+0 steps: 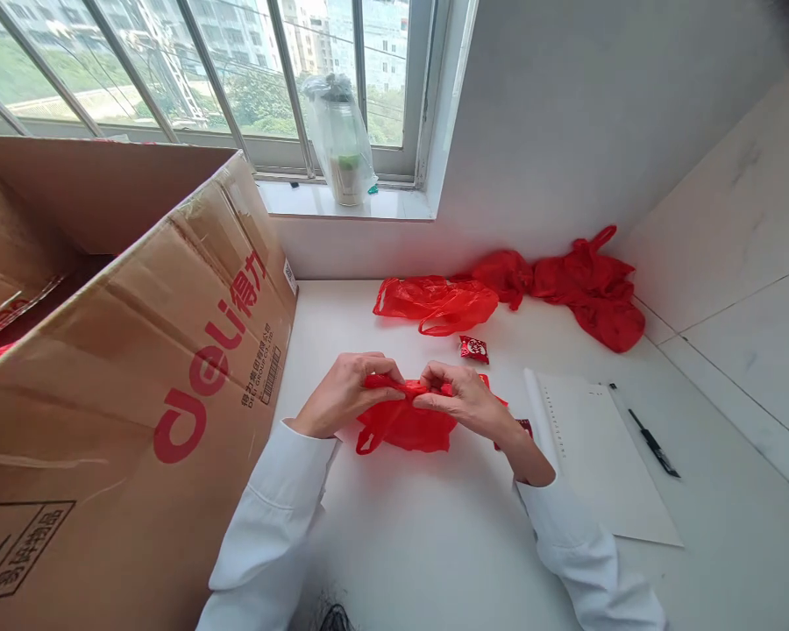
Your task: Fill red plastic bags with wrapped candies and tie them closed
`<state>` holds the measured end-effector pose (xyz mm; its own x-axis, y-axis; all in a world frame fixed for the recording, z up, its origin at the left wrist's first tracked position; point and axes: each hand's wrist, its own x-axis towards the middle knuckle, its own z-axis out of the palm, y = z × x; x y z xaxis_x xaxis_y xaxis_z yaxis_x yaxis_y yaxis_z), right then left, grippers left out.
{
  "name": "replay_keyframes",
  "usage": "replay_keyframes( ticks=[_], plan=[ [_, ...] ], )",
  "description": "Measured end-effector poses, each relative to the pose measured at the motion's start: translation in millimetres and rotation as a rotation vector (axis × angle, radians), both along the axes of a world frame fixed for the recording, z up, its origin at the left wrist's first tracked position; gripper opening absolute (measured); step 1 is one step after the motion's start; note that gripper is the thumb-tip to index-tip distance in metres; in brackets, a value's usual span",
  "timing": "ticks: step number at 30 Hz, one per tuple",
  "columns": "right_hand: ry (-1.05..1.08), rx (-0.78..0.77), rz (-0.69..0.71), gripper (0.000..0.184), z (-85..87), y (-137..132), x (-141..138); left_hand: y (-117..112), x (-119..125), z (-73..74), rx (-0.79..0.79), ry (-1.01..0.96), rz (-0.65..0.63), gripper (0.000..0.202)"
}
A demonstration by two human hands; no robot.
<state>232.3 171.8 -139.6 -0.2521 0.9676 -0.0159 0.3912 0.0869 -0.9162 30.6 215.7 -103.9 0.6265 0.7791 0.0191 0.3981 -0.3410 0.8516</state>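
A thin red plastic bag [421, 431] hangs between my two hands, just over the white tabletop [394, 535]. My left hand [355, 393] pinches its upper edge on the left. On the right, the fingers of my right hand [464, 399] are closed on the same edge, close to the left fingertips. One handle loop of the bag droops at the lower left. Beyond my right hand lies a small red snack packet [474, 349]. More small red packets are partly hidden behind my right hand and wrist.
A big cardboard box [237, 350] fills the left side. Along the wall lie a flat red bag [434, 302] and bunched red bags [585, 280]. An open notebook [611, 456] and a black pen [654, 443] are at right. A bagged jar [347, 158] stands on the windowsill.
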Motion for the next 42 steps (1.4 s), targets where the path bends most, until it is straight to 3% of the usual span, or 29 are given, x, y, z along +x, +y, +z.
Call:
replay_keyframes(
  ticks=[6, 11, 16, 21, 24, 29, 33, 35, 39, 42],
  plan=[
    [0.39, -0.106, -0.049, 0.025, 3.3, 2, 13, 5, -2, -8.2, -0.268, -0.28, 0.076, 0.024],
    [0.454, -0.116, -0.085, 0.026, 2.0, 3, 15, 11, -7, -13.8, -0.326, -0.36, 0.09, 0.033],
    [0.239, -0.059, -0.134, 0.032, 1.2, 5, 17, 1, -10, 5.3, -0.246, -0.171, 0.002, 0.03],
    [0.025, 0.067, -0.124, 0.027, 13.3, -8, -4, -19, 2, 16.0, 0.001, 0.13, 0.024, 0.024],
    [0.006, 0.103, -0.062, 0.025, 20.1, -14, -15, -21, 7, 14.6, 0.089, 0.216, 0.029, 0.026],
    [0.074, 0.103, -0.047, 0.025, 17.2, -10, -7, -13, 1, 22.7, 0.086, 0.218, -0.021, 0.036],
    [0.177, 0.091, -0.022, 0.023, 15.5, -7, 1, -9, -6, 27.1, -0.15, -0.095, 0.104, 0.031],
    [0.148, 0.117, -0.075, 0.026, 16.0, -6, 5, -7, -11, 25.6, -0.231, -0.282, 0.199, 0.03],
    [0.071, 0.195, -0.265, 0.021, 16.5, -3, 20, 4, -29, 20.6, -0.209, -0.556, 0.411, 0.03],
    [0.093, 0.169, -0.263, 0.02, 15.9, -1, 32, 9, -42, 19.9, -0.183, -0.65, 0.463, 0.025]
  ],
)
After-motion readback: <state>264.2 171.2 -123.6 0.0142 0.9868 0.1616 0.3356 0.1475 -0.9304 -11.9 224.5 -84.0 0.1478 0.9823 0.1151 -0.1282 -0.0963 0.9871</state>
